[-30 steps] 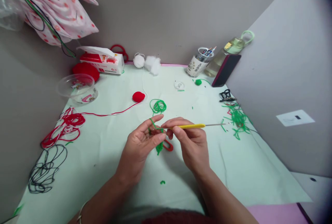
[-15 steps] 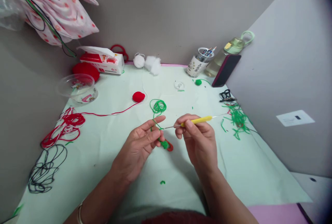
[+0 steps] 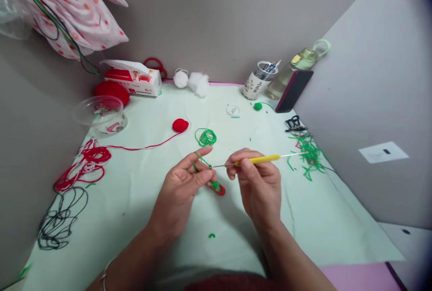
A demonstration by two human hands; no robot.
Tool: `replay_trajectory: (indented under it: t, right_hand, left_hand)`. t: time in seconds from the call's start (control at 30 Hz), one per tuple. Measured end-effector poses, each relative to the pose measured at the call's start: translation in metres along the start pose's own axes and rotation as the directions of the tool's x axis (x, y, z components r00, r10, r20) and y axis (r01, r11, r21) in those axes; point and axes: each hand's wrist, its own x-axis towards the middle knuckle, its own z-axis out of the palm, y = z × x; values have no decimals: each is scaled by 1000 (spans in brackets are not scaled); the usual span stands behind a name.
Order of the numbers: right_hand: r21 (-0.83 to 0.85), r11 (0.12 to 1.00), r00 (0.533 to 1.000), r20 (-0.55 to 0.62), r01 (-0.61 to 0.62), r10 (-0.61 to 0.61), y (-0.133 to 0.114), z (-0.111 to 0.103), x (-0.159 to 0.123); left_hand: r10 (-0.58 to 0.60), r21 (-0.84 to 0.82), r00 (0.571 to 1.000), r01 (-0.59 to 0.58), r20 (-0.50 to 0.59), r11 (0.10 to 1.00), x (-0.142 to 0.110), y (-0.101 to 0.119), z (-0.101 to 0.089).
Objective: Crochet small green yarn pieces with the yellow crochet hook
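Observation:
My left hand [image 3: 184, 183] pinches a small green crochet piece [image 3: 215, 185], partly hidden behind its fingers. An orange-red loop [image 3: 221, 190] hangs at the piece's lower end. Green yarn runs over the raised left index finger, and a coil of green yarn [image 3: 207, 137] lies on the cloth just beyond. My right hand [image 3: 258, 183] grips a crochet hook [image 3: 263, 159] by its yellow handle. The hook's metal tip points left and meets the green yarn at the left fingertips.
On the left lie red and white yarn [image 3: 97, 156] and black cord [image 3: 62, 219]. A red crocheted ball [image 3: 180, 125] sits beyond my hands. Green scraps [image 3: 310, 154], a phone [image 3: 294, 91], a bottle [image 3: 290, 73] and a pen jar [image 3: 259, 82] stand or lie right. A tissue box [image 3: 138, 82] is back left.
The green yarn now lies differently across the left index finger. The hook has turned slightly, its far end shifting right and down. Both hands stay in nearly the same place.

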Motion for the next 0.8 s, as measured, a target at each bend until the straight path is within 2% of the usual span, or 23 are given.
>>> replay_trajectory:
  t: [0.1,0.2,0.27,0.33,0.4,0.43,0.5,0.53,0.6,0.67,0.7,0.77,0.8]
  right_hand:
    - [-52,999,995,99,-14,19,0,5,1]
    - [-167,985,993,116,50,-30,1,8,-3]
    - [-287,943,980,148,169,-131,2,8,-8]
    - [-430,841,941,224,328,-253,3,6,-11]
    - [-481,764,901,276,430,-334,4,3,-12]
    - [-467,778,906,257,420,-336,3,1,-11]
    - [-361,884,954,152,297,-258,1,-1,-7]
    - [-285,936,978,93,206,-187,0,-1,-5]
    - [-199,973,992,67,115,-104,-2,1,-3]
    - [-281,940,978,122,195,-167,-2,5,-4]
    - [-355,897,962,162,264,-219,-2,6,-5]
    - [-435,832,938,195,345,-286,-1,6,-8]
    - [-421,846,944,167,328,-284,0,5,-8]
  left_hand:
    - [42,63,999,-43,29,997,-1,-4,1]
    - [49,86,998,-47,-25,995,-1,-7,2]
    - [43,67,998,-40,-49,997,0,-8,2]
    - [-1,7,999,1,-41,1000,1,-7,1]
    - [-85,-72,996,84,-11,994,3,-6,-2]
    - [-120,-106,993,120,1,987,3,-5,-3]
    - [-139,-130,990,137,-7,982,4,-4,-4]
    - [-109,-112,993,105,-31,988,4,-3,-4]
    - [-2,-32,997,-1,-83,1000,2,-4,-1]
    - [79,31,992,-76,-97,997,1,-6,2]
    - [77,28,993,-75,-90,997,0,-7,3]
    - [-4,-27,998,2,-58,1000,0,-8,4]
    - [-55,-63,998,53,-39,997,1,-8,3]
